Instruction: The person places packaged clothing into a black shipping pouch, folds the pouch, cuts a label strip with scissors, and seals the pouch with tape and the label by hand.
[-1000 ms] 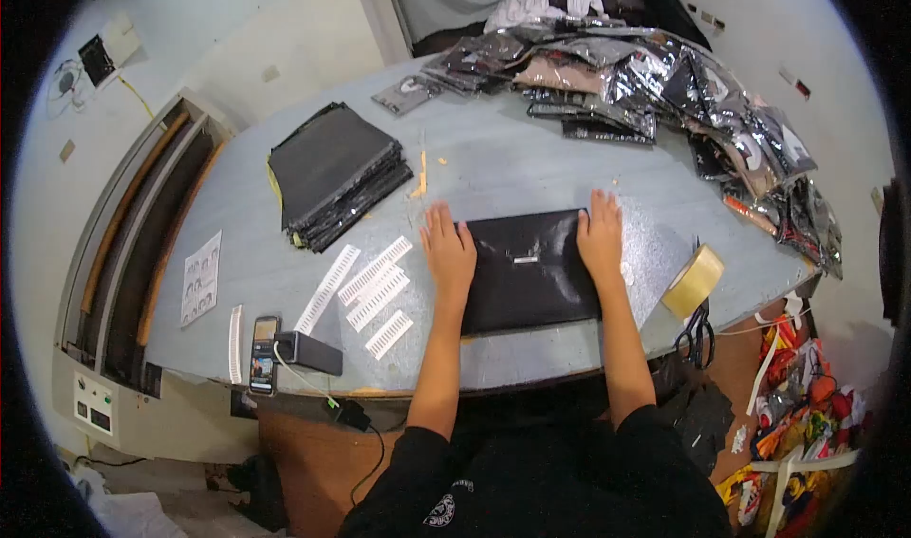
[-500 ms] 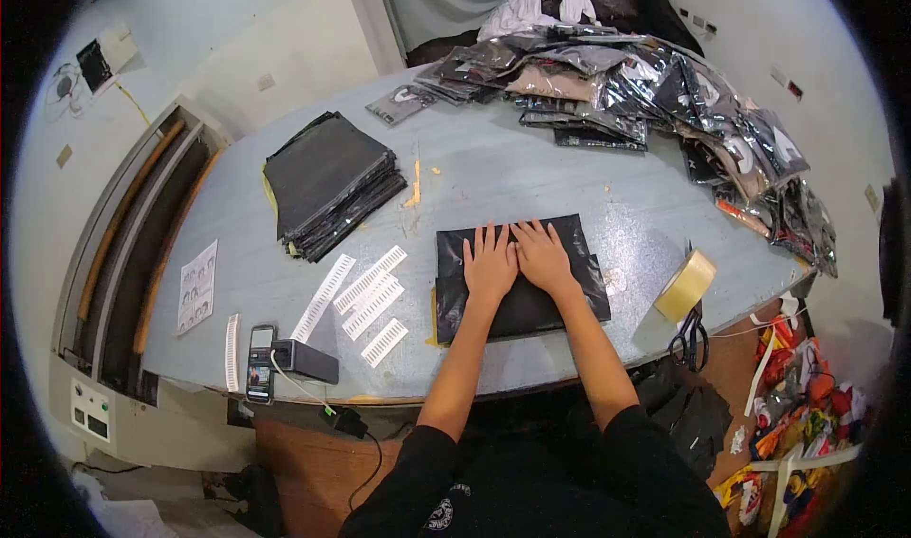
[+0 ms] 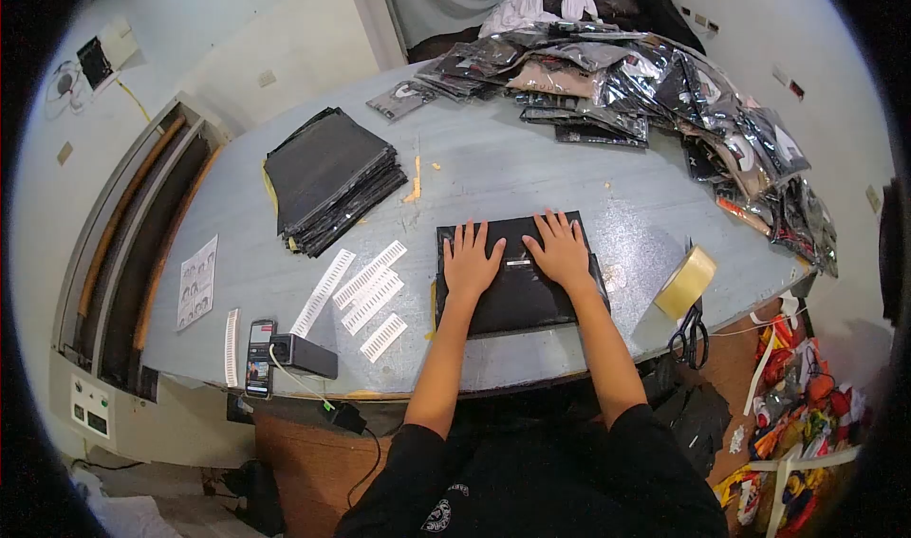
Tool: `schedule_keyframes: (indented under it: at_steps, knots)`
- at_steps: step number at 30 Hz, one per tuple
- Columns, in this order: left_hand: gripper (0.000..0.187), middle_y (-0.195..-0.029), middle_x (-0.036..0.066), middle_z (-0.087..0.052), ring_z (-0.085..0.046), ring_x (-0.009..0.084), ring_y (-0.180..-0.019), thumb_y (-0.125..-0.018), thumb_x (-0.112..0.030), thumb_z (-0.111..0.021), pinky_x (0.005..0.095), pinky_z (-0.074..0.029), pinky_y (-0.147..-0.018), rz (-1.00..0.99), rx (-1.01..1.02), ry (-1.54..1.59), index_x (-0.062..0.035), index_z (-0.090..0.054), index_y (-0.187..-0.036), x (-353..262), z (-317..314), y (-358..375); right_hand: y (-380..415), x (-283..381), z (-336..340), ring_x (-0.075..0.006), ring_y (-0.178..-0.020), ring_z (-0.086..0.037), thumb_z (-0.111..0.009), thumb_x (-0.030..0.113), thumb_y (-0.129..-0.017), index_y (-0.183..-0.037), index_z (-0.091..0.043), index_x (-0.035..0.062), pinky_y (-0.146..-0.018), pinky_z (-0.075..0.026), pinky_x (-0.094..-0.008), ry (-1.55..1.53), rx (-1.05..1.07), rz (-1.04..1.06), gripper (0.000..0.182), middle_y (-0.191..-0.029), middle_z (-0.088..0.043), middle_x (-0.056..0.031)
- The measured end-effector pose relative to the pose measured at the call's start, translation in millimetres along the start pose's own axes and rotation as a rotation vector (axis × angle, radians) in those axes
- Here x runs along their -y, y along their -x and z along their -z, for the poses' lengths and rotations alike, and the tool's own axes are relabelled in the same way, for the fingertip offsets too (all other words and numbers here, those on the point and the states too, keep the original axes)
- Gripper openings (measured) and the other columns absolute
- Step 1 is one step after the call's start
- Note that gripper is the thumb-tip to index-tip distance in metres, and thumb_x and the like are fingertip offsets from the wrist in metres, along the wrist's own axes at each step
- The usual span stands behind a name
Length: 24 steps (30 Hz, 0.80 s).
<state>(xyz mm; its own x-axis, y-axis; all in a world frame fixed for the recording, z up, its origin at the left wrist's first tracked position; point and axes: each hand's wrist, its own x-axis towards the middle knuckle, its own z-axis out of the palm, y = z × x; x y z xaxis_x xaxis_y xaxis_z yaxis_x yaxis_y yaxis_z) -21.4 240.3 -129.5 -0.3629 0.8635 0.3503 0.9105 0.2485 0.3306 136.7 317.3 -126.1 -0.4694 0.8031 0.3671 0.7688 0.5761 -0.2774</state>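
Pressing a black poly bag (image 3: 517, 287) flat on the worktop (image 3: 531, 173), near its front edge. Our left hand (image 3: 470, 258) is spread, palm down on the bag's left half; our right hand (image 3: 560, 249) is spread the same way on its right half, with a small white label (image 3: 518, 264) between them. White label strips (image 3: 370, 291) lie just left of the bag. Tape roll (image 3: 688, 284) and scissors (image 3: 695, 334) sit to the right. Stack of black bags (image 3: 327, 177) lies further left, shiny packaged goods (image 3: 655, 83) at the far side.
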Motion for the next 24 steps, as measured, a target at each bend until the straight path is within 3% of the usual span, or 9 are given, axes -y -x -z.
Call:
schedule_keyframes:
  at_steps: [9,16,24]
  knots:
    - [0.06,-0.143,0.012,-0.029,-0.022,0.0281,-0.134,-0.089,-0.05,-0.037,0.0432,-0.016,-0.108,-0.023,0.139,0.118,-0.0117,-0.036,-0.135,16,12,-3,-5,-17,6,-0.0273,-0.132,-0.025,-0.038,0.049,-0.089,-0.133,-0.04,0.0131,-0.108,-0.018,-0.0443,-0.088,0.103,-0.008,0.056,-0.141,-0.033,-0.0106]
    - [0.058,-0.143,0.016,-0.026,-0.021,0.0314,-0.134,-0.091,-0.046,-0.037,0.0439,-0.018,-0.108,-0.006,0.122,0.162,-0.0072,-0.035,-0.135,20,9,-3,-3,-27,7,-0.0284,-0.133,-0.024,-0.037,0.047,-0.091,-0.133,-0.039,0.0131,-0.107,-0.016,-0.0479,-0.139,0.096,-0.076,0.054,-0.142,-0.031,-0.0108]
    - [0.058,-0.143,0.012,-0.027,-0.022,0.0244,-0.134,-0.094,-0.046,-0.021,0.0526,-0.006,-0.107,0.168,0.134,0.139,-0.0071,-0.035,-0.135,19,16,-1,-3,-35,8,-0.0288,-0.133,-0.024,-0.035,0.047,-0.091,-0.134,-0.039,0.0133,-0.108,-0.013,-0.0491,-0.098,0.098,-0.145,0.054,-0.142,-0.031,-0.0093]
